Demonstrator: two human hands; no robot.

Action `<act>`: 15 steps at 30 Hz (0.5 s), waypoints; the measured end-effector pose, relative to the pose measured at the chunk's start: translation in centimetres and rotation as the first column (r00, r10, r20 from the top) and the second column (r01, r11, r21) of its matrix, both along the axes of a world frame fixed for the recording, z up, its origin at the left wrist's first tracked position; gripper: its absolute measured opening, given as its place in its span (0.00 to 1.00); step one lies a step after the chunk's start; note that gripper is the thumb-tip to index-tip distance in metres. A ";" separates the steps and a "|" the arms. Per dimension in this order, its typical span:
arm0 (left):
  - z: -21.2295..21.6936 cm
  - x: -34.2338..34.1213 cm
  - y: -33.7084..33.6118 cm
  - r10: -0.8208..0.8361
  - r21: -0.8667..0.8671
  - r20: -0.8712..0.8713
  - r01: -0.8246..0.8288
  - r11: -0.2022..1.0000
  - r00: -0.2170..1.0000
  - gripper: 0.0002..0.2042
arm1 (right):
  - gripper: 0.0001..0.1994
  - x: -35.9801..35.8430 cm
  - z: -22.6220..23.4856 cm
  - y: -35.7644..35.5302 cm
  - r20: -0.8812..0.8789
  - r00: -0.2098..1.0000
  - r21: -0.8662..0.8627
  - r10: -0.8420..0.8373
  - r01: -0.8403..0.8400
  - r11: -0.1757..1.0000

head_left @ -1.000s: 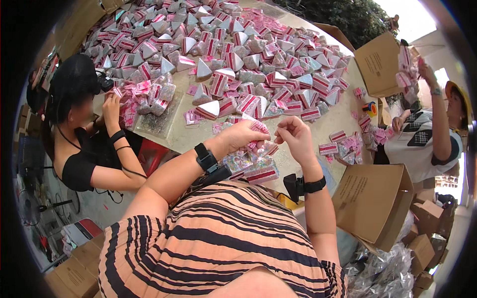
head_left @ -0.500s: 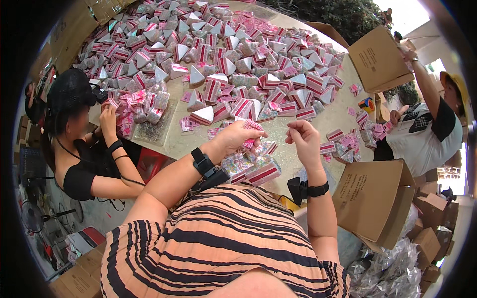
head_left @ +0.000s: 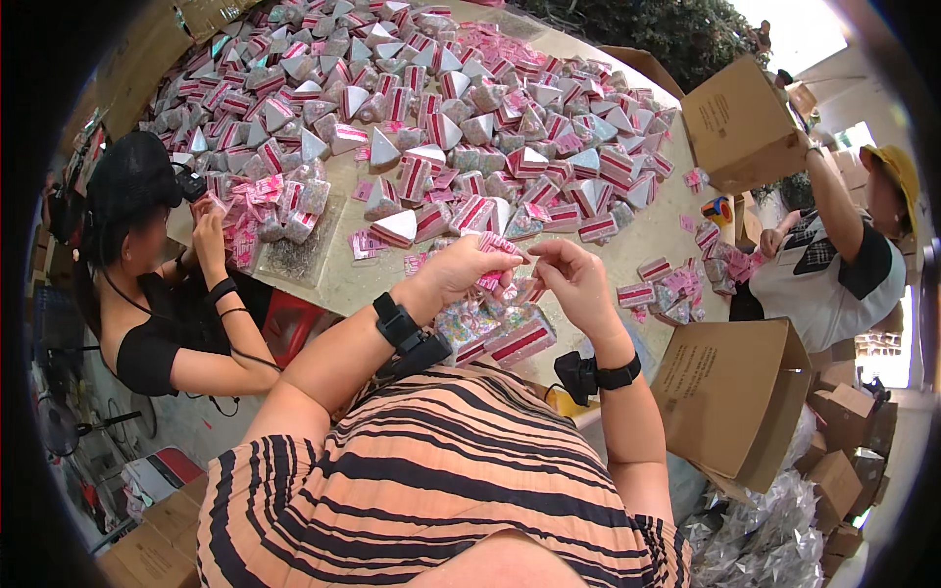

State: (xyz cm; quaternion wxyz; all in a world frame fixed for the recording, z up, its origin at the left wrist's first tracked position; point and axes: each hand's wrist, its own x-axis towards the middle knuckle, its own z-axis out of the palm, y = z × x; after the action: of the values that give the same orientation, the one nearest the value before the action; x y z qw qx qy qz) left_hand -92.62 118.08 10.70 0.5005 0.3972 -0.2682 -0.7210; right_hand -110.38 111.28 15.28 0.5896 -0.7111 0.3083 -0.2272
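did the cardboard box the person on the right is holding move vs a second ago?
Yes. The cardboard box has gone up and left: earlier it sat beside the table's right edge, now it is raised over the table near the far packets, tilted.

At the middle of the frame the left hand (head_left: 461, 269) and the right hand (head_left: 573, 284) meet over a small pink-and-white striped packet (head_left: 502, 245), both pinching it by the fingertips above the near edge of the round worktop (head_left: 652, 235). Just below the hands lies a clear bag of packets (head_left: 495, 333). The upper half of the frame is filled with a heap of striped triangular packets (head_left: 421, 108). At the left a person in a black cap (head_left: 132, 176) handles packets; at the right another person lifts a cardboard box (head_left: 740, 122). An open carton (head_left: 735, 392) stands at lower right.
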 end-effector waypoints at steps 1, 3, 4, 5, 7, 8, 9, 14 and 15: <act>-0.2 0.0 0.1 0.009 0.001 -0.014 -0.009 1.000 1.000 0.06 | 0.11 0.0 -0.2 -0.1 -0.006 1.000 -0.014 0.026 -0.026 1.000; -0.2 0.0 0.2 0.021 0.000 -0.029 -0.021 1.000 0.999 0.06 | 0.11 -0.1 -0.4 0.1 -0.027 0.999 -0.023 0.037 -0.037 0.999; -0.1 -0.1 0.3 0.042 0.004 -0.044 -0.042 0.999 0.998 0.07 | 0.11 -0.2 -0.5 0.1 -0.047 0.998 -0.029 0.045 -0.046 0.999; 0.0 -0.1 0.3 0.063 0.009 -0.060 -0.063 0.998 0.996 0.07 | 0.11 -0.2 -0.8 0.1 -0.048 0.998 -0.031 0.046 -0.048 0.998; 0.1 -0.3 0.3 0.076 0.018 -0.067 -0.075 0.997 0.995 0.07 | 0.12 0.0 -1.0 0.2 -0.080 0.997 -0.078 0.010 -0.016 0.997; 0.1 -0.3 0.3 0.086 0.029 -0.073 -0.084 0.996 0.994 0.07 | 0.12 -0.1 -0.9 0.3 -0.080 0.997 -0.080 0.010 -0.017 0.997; 0.0 -0.4 0.3 0.088 0.028 -0.073 -0.086 0.996 0.993 0.07 | 0.12 0.2 -0.1 0.6 -0.140 0.990 -0.189 -0.018 -0.009 0.982; -0.2 -0.5 0.3 0.107 0.024 -0.067 -0.105 0.994 0.992 0.07 | 0.08 0.8 -0.2 0.8 -0.132 0.984 -0.576 -0.122 0.025 0.817; -0.2 -0.4 0.4 0.110 0.025 -0.067 -0.109 0.994 0.992 0.07 | 0.06 0.9 -0.1 0.9 -0.102 0.979 -0.613 -0.178 0.079 0.786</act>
State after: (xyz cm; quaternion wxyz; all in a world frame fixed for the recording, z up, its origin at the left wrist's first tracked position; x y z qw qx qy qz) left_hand -93.06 118.49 10.53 0.5439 0.3919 -0.2210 -0.7083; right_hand -109.50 112.16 15.14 0.2885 -0.8549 0.3118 -0.2977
